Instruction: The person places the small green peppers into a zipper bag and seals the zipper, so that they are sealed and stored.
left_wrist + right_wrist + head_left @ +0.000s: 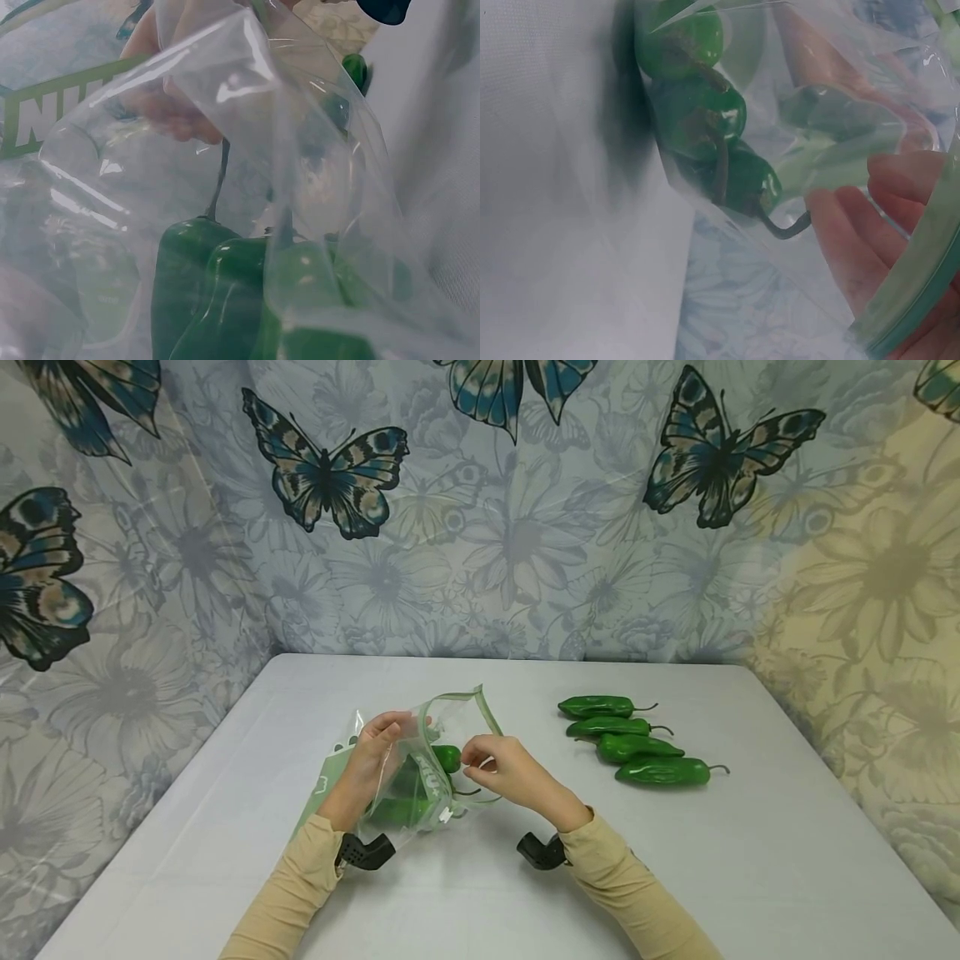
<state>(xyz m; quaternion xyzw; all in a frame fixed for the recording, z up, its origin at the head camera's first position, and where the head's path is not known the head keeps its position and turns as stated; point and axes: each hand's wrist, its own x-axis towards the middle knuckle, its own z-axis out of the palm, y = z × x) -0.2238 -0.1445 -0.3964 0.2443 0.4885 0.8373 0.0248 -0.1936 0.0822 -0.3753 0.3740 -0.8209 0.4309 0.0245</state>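
A clear zip bag point(416, 777) with a green edge stands tilted with its mouth toward the right. My left hand point(375, 756) grips its far side, thumb against the film. Several green peppers lie in the bag, stems toward the mouth; one pepper point(447, 757) shows at the opening. My right hand point(506, 768) is at the mouth, fingers loosely bent. In the right wrist view its fingertips point(821, 206) are right at the end of a curved stem point(786, 229). Through the film, the left wrist view shows peppers point(225, 292) side by side.
To the right on the white table point(750, 860), several more green peppers point(663, 771) lie in a stack-like row, most stems pointing right. Behind the table hangs a butterfly-patterned cloth point(517, 552). Black wrist cameras point(367, 852) sit on both cuffs.
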